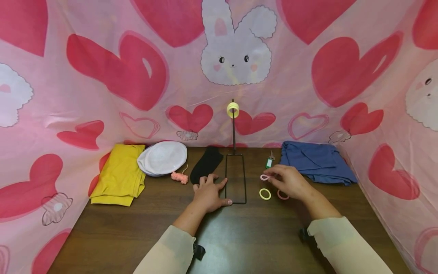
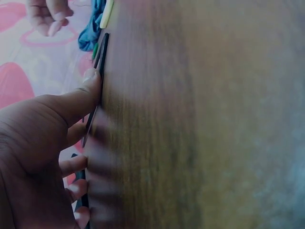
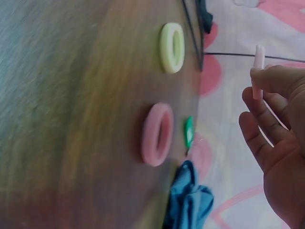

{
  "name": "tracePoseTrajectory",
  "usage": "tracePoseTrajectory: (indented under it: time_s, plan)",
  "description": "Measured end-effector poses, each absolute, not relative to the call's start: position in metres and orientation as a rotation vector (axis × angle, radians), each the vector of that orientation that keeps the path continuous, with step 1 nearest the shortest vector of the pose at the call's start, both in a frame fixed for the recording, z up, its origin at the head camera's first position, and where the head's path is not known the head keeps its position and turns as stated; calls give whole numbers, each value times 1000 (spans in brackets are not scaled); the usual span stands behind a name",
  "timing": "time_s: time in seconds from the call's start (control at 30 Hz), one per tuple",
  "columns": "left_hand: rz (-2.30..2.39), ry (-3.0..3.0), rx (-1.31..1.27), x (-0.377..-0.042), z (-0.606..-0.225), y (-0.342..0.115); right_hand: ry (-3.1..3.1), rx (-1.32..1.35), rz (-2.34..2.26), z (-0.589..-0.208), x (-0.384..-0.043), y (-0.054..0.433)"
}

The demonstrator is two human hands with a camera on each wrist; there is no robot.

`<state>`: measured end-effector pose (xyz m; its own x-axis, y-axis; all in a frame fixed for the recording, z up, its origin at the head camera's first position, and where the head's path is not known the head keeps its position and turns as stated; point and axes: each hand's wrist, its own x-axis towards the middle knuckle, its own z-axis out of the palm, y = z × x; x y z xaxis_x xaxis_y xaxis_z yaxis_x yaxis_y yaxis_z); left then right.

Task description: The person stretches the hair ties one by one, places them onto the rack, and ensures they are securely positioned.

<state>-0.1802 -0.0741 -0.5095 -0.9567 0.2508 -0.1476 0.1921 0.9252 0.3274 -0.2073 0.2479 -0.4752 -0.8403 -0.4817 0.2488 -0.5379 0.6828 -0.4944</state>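
Note:
My right hand (image 1: pixel 291 182) is raised above the table and pinches a pink hair tie (image 1: pixel 264 177) between thumb and fingertips. Below it on the wood lie a yellow hair tie (image 1: pixel 265 194) and another pink hair tie (image 3: pixel 157 134), partly behind the hand in the head view. My left hand (image 1: pixel 208 194) rests with spread fingers at a black wire stand (image 1: pixel 245 179); its thumb touches the front bar and its index finger the left bar of the base. Yellow hair ties (image 1: pixel 233 109) hang near the top of the stand's upright.
Left of the stand lie a black sock (image 1: pixel 207 163), a coral yarn bundle (image 1: pixel 180 177), a white cap-like item (image 1: pixel 165 158) and folded yellow cloth (image 1: pixel 118 175). Rightward are a green-tagged key (image 1: pixel 269 161) and folded blue cloth (image 1: pixel 315 161). A heart-patterned curtain (image 1: pixel 191 87) borders the table.

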Motion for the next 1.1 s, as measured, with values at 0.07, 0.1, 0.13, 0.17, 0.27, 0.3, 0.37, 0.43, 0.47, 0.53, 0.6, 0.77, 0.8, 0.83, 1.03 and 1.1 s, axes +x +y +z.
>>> tracePoseTrajectory:
  time_s: [0.07,0.1,0.13,0.17,0.27,0.3,0.37,0.43,0.47,0.53,0.6,0.77,0.8,0.83,1.03,1.1]
  plan:
    - [466,2897,335,-180,-510,-74,-2741,868,863,-471,-206,245]
    - [467,2898,335,-180,-509,-75,-2709,882,863,-469,-206,244]
    - [466,2898,335,-180,-510,-74,-2681,895,866,-467,-205,243]
    - [465,2900,336,-180,-510,-74,-2647,912,870,-465,-204,241]
    - [459,2905,339,-180,-510,-74,-2557,959,862,-458,-202,236]
    - [457,2907,339,-181,-510,-74,-2532,971,859,-456,-201,234]
    - [455,2907,341,-181,-510,-74,-2489,987,848,-451,-200,230]
    - [454,2906,342,-181,-510,-74,-2454,997,842,-446,-200,227]
    - [454,2905,341,-180,-510,-74,-2438,999,839,-443,-199,225]
    - [456,2903,339,-180,-510,-74,-2403,1010,837,-437,-199,221]
    - [462,2901,337,-180,-509,-74,-2364,1023,833,-431,-199,217]
    - [468,2902,334,-181,-508,-75,-2270,1053,815,-415,-198,206]
    - [469,2902,334,-182,-508,-75,-2251,1060,808,-412,-198,204]
    - [467,2903,333,-182,-508,-75,-2240,1065,806,-409,-198,202]
    - [468,2902,321,-180,-508,-74,-2223,1092,800,-391,-190,192]
    - [471,2899,320,-179,-508,-74,-2222,1091,797,-386,-187,190]
